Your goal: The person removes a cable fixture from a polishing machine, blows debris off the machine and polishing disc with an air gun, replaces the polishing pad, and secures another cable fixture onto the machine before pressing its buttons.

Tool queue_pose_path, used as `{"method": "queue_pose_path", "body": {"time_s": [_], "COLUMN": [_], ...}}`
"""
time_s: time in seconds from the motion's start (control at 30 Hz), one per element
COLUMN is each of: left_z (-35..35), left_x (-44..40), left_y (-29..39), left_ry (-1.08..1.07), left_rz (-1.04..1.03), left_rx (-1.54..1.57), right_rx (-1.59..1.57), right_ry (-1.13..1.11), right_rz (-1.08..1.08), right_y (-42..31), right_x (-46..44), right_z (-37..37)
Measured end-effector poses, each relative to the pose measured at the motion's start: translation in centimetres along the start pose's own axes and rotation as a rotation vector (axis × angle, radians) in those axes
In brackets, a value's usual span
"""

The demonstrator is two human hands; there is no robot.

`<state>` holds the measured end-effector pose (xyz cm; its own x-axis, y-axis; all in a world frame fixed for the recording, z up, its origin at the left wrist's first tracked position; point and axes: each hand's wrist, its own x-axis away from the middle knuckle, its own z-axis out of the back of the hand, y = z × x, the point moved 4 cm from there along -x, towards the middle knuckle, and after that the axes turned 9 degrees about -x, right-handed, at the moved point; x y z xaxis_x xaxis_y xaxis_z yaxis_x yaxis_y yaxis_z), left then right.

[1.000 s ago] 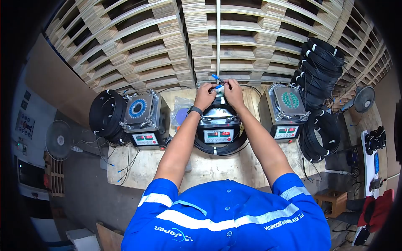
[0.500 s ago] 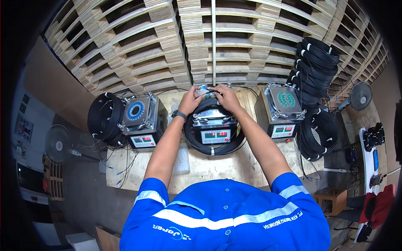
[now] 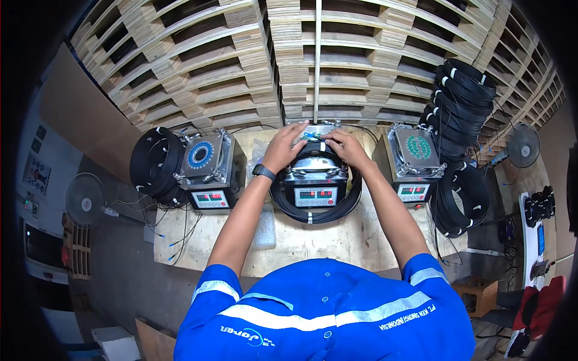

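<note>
The middle machine [image 3: 316, 195] has a lit red display and a metal top. A black cable coil [image 3: 310, 217] hangs around it, its upper part lying over the top. My left hand [image 3: 286, 146], with a dark watch at the wrist, is at the upper left of the coil, fingers stretched out. My right hand [image 3: 345, 146] is at the coil's upper right, its fingers bent around a thin cable end. Small blue connectors [image 3: 309, 136] show between the two hands. What the right fingertips touch is small and partly hidden.
Similar machines stand left [image 3: 208, 165] with a blue connector ring and right [image 3: 413, 157] with green connectors. Black coils lie beside the left one [image 3: 155, 162] and are stacked at right [image 3: 460, 108]. Bubble wrap [image 3: 264, 230] lies on the wooden table [image 3: 313, 243]. Pallets [image 3: 349, 60] rise behind.
The blue-tipped cable ends raised between my hands are now lower, at the machine's top. My left hand's fingers have opened out. The coil now shows more widely around the machine.
</note>
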<state>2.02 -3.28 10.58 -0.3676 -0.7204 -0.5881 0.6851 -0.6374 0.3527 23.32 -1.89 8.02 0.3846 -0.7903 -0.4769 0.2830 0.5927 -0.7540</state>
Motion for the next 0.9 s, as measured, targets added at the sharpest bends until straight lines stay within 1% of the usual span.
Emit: {"method": "queue_pose_path", "body": {"time_s": [0.03,0.1,0.13,0.2,0.27,0.33,0.37,0.43,0.47,0.53,0.57,0.63,0.67,0.77,0.83,0.87,0.9], "left_z": [-0.7,-2.1,-2.8,-3.4,-3.8,-3.3,-3.1,-2.3,-2.1,-1.7,-1.8,-2.2,-2.4,-1.4,-0.5,0.0,1.3], "left_x": [-0.3,-0.9,-1.0,-0.8,-0.3,0.2,0.5,1.2,1.8,2.3,2.5,2.3,2.2,1.6,0.8,0.4,-0.3], "left_y": [0.1,-0.6,-1.2,-1.9,-2.2,-1.7,-1.3,-0.1,0.2,1.1,0.9,0.3,0.1,0.1,0.3,0.3,1.1], "left_ry": [0.022,-0.031,-0.085,-0.087,-0.071,-0.046,-0.050,-0.018,-0.109,-0.126,-0.119,-0.119,-0.137,-0.157,-0.055,-0.001,-0.028], "left_rz": [0.001,0.043,0.099,0.166,0.178,0.202,0.179,0.087,0.096,0.068,0.066,0.076,0.048,0.070,0.018,-0.022,-0.015], "left_rx": [0.031,0.134,0.168,0.219,0.242,0.182,0.168,0.092,0.058,-0.046,-0.051,-0.033,-0.036,0.009,-0.008,-0.011,-0.035], "right_rx": [0.001,-0.008,0.001,0.006,-0.007,0.162,0.215,0.178,0.141,0.257,0.320,0.341,0.347,0.303,0.295,0.315,0.345], "right_ry": [0.001,-0.048,-0.055,-0.037,-0.025,0.057,0.077,0.109,0.141,0.068,0.047,0.012,0.003,-0.006,0.006,0.024,0.050], "right_rz": [0.001,-0.017,0.001,-0.005,-0.027,0.093,0.086,0.075,0.069,0.071,0.091,0.088,0.082,0.081,0.093,0.149,0.178], "right_y": [0.0,0.1,0.0,0.1,0.7,0.2,0.2,-0.2,-0.5,-2.0,-2.6,-1.8,-1.5,-2.0,-2.7,-3.0,-3.9], "right_x": [0.0,-0.3,-0.4,-0.3,0.0,0.6,1.0,1.7,2.1,2.8,3.0,2.7,2.6,1.9,1.0,0.3,-0.1], "right_z": [0.1,0.3,0.3,0.2,-0.1,-0.3,-0.5,-0.9,-1.0,-1.1,-1.1,-1.2,-1.3,-0.9,-0.3,0.2,0.8]}}
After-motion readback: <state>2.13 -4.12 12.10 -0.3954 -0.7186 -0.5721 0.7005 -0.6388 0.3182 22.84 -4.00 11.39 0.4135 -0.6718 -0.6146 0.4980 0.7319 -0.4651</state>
